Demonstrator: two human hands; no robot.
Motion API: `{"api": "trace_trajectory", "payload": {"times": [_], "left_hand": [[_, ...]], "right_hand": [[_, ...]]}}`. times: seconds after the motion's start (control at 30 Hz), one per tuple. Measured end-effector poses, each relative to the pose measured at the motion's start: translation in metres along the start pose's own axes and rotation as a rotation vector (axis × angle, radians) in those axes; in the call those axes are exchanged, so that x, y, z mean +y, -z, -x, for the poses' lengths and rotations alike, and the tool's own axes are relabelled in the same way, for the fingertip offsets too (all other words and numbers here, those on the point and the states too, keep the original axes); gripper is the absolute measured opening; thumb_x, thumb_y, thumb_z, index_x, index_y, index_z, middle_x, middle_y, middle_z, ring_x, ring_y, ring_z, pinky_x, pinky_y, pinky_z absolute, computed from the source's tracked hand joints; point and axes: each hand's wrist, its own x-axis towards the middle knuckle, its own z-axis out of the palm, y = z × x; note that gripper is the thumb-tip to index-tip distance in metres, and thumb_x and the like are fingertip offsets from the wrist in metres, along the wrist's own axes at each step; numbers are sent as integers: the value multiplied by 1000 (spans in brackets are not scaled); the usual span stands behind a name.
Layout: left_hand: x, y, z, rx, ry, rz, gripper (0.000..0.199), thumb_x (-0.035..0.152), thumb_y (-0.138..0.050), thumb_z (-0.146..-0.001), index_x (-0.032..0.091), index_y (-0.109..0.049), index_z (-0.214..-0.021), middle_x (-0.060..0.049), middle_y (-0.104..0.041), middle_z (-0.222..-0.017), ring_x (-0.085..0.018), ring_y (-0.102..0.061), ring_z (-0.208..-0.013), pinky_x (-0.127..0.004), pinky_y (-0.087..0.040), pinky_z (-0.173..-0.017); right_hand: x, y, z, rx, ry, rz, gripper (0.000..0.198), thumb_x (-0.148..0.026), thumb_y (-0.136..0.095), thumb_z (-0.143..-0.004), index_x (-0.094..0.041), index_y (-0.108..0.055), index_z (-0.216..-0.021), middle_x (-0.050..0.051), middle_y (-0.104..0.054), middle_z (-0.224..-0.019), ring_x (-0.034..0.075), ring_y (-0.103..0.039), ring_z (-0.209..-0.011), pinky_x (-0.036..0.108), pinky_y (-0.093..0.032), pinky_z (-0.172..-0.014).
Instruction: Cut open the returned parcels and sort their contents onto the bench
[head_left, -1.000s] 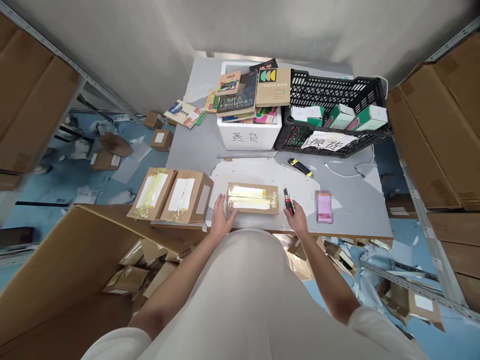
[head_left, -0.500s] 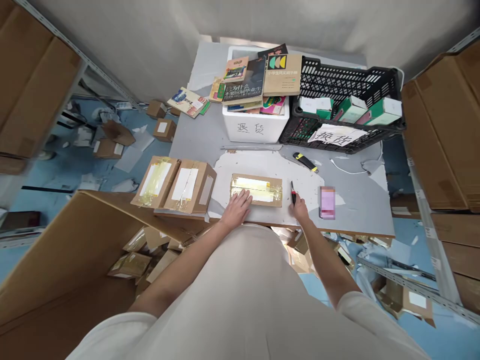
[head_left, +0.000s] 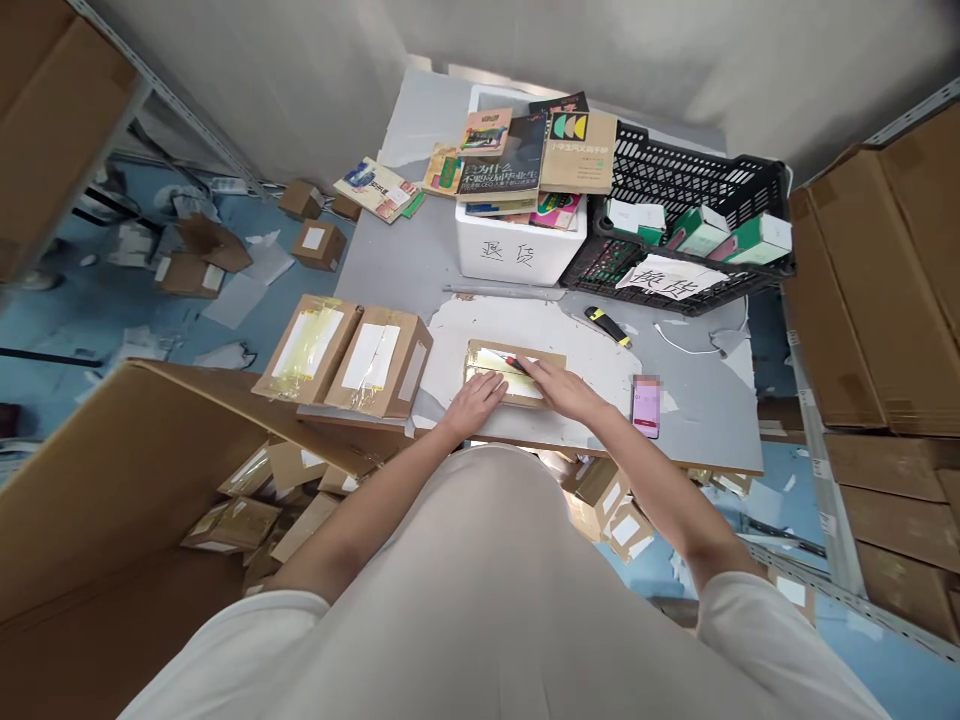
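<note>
A small taped cardboard box [head_left: 552,360] with a white label lies on the table in front of me. My left hand [head_left: 477,403] rests on its near left part, fingers stretched out. My right hand [head_left: 564,389] is closed around a red and black box cutter [head_left: 515,363], which is over the top of the box, pointing left. I cannot tell whether the blade is in the tape. To the left stand two more taped boxes, one [head_left: 306,345] beside the other [head_left: 373,360]. A phone [head_left: 646,406] lies to the right of my right hand.
Behind the box are a black and yellow cutter [head_left: 607,326], a white foam bin [head_left: 519,252] piled with books, and a black crate [head_left: 686,155] holding green-white boxes. A large open carton [head_left: 112,520] with parcels stands at lower left. Loose books [head_left: 377,190] lie at the back left.
My right hand has moved left with the box cutter, from beside the box to over its top. My left hand stays on the box. The view has shifted slightly.
</note>
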Motion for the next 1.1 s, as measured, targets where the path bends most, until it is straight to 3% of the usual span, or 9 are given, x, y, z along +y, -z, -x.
{"api": "trace_trajectory", "payload": {"times": [0.1, 0.23, 0.4, 0.63, 1.1], "left_hand": [[-2, -1, 2, -6, -12, 31, 30, 32, -43, -95, 22, -62, -116, -14, -60, -131, -27, -43, -136, -56, -29, -114], [1, 0, 5, -3, -3, 52, 31, 33, -40, -96, 21, -62, -114, -15, -60, -130, -27, -43, -136, -57, -31, -113], [4, 0, 6, 28, 2, 57, 31, 34, -40, -96, 21, -63, -113, -14, -61, -128, -27, -44, -135, -56, -33, -112], [-1, -5, 7, 36, 2, 18, 33, 36, -40, -97, 21, -63, -113, -15, -60, -128, -27, -46, -133, -55, -37, -110], [-4, -9, 10, 18, 34, 2, 33, 38, -41, -96, 22, -65, -112, -14, -63, -124, -27, -50, -129, -53, -38, -108]], "right_hand": [[-2, 1, -17, -124, 105, 136, 69, -13, -36, -92, -35, -15, -154, 9, -56, -129, 23, -63, -100, 31, -48, -76], [3, -3, -24, -172, 156, 231, 73, -9, -37, -90, -38, -14, -153, 8, -57, -129, 22, -66, -95, 31, -48, -75], [-2, 1, -24, -200, 138, 313, 80, -2, -35, -86, -39, -11, -153, 8, -59, -126, 22, -66, -94, 31, -48, -74], [-12, -2, -26, -245, 19, 366, 76, -6, -33, -90, -40, -7, -153, 12, -61, -114, 25, -67, -88, 34, -48, -76], [3, -4, -25, -274, 67, 398, 74, -9, -35, -91, -39, -7, -153, 13, -62, -113, 25, -67, -89, 33, -47, -74]]}}
